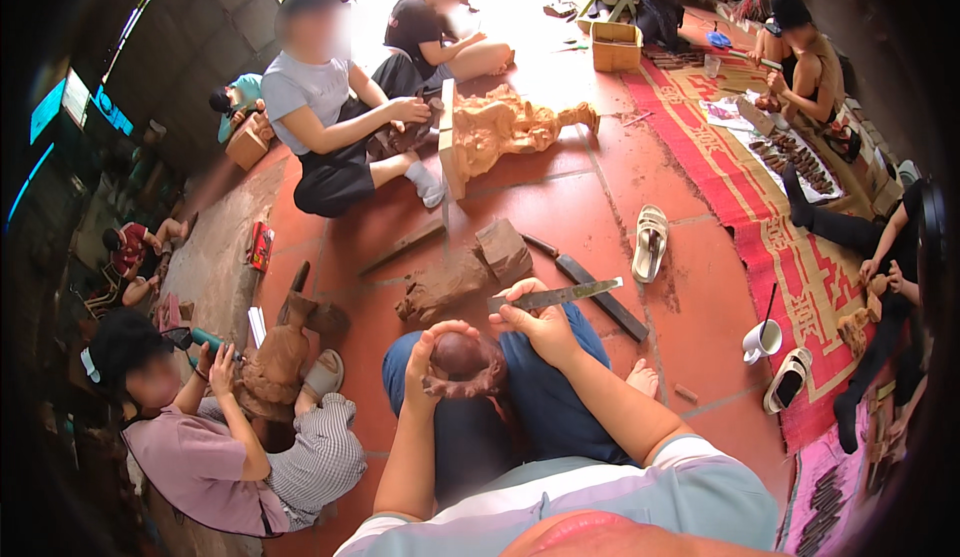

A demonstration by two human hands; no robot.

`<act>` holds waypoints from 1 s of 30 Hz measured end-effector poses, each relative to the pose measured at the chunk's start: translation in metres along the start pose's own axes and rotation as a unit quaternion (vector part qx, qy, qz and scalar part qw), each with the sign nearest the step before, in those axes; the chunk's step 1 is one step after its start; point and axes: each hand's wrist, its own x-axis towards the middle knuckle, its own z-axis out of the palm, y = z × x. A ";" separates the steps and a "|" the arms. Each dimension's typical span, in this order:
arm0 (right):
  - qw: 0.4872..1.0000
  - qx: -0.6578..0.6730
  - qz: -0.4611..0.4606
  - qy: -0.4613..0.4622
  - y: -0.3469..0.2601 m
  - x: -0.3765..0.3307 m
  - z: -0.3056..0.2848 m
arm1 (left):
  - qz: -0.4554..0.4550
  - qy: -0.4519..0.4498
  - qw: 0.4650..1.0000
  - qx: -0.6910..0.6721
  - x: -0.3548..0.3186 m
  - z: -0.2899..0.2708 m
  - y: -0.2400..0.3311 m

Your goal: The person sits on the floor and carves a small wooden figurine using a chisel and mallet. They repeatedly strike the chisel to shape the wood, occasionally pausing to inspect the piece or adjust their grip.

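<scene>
Over my lap, my left hand (421, 365) is closed around the side of a dark reddish-brown wood carving (464, 356). It has a smooth round ball in the middle and a rough, knobby rim along its lower edge. My right hand (545, 329) grips a long flat metal blade (572, 295) just above and to the right of the carving. The blade is dark along most of its length, with a bright tip pointing right; its exact kind I cannot tell. Blade and carving appear apart. Fingers partly hide the far side of the carving.
Beyond my knees lie a rough wood block (450, 282), a dark bar (602, 299) and a sandal (650, 244). A large carved wooden figure (510, 129) lies farther off. A white mug (762, 343) stands right, by a red patterned mat (770, 277). Several people work around me.
</scene>
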 end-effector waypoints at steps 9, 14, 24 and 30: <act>0.925 -0.338 -0.101 -0.143 -0.046 -0.013 0.070 | 0.025 -0.045 0.998 0.040 -0.007 0.011 0.006; 0.845 -0.483 -0.107 -0.202 -0.050 -0.004 0.084 | 0.002 -0.042 0.999 -0.001 -0.006 0.006 -0.001; 0.791 -0.567 -0.069 -0.219 -0.069 0.002 0.107 | 0.016 -0.028 0.999 0.021 -0.007 0.003 -0.007; 0.732 -0.627 -0.173 -0.203 -0.051 -0.009 0.107 | 0.006 -0.043 0.999 -0.001 -0.005 0.001 -0.009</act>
